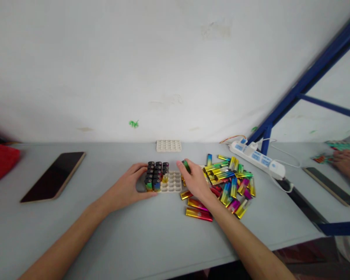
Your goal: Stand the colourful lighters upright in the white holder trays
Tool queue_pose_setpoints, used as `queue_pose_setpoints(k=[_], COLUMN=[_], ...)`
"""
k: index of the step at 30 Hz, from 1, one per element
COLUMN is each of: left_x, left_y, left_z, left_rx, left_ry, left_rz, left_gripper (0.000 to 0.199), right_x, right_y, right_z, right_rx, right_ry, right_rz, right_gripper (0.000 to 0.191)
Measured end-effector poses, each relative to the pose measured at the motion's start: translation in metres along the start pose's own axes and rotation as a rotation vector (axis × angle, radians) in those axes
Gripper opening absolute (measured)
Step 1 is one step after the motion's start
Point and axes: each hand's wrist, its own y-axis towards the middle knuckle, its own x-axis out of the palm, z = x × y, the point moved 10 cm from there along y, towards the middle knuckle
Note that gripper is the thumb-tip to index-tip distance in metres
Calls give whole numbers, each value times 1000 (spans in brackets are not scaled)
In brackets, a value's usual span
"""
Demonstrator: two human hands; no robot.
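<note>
My left hand (126,188) curves round the left side of a white grid tray (171,182), thumb at the front edge and fingers at the back. Several upright shiny-cased tubes with black tops (154,173) fill the tray's left part, and a yellow piece (165,179) sits beside them. Between the thumb and fingers of my right hand (194,179) is a green shiny tube (186,166), mostly hidden, over the tray's right edge. Just right of that hand lies a loose pile of shiny two-tone casings (221,173) in yellow, blue, green, red and purple.
A second white grid tray (168,146) lies against the wall. At left are a dark phone-like slab (54,177) and red cloth (1,161). A power strip (258,159) with cables runs beside a blue metal frame (266,140). Another person's hand (348,165) is at far right.
</note>
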Motion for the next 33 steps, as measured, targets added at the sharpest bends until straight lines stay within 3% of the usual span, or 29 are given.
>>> queue_pose_setpoints(k=[5,9,16,26,33], left_x=[1,1,1,-2,-1], left_y=[1,1,0,-1,-1], left_z=[5,7,9,17,14], left_rx=[18,32,20,6,-11], left_ry=[-22,-45,-81,-76,-91], left_rz=[-1,9,-4,-10,-5], left_gripper=[72,73,73,68,67], right_x=[-3,-3,21,29,35], right_y=[-5,-10,-20,-29,-31], right_z=[-22,-36,-35,-41,-44], right_rx=[-187,-348,-330,-406,-439], right_ry=[-37,-121,-344,-372,-449], right_rz=[-80,-125,-322,-351,-378], right_gripper=[39,43,42,27,33])
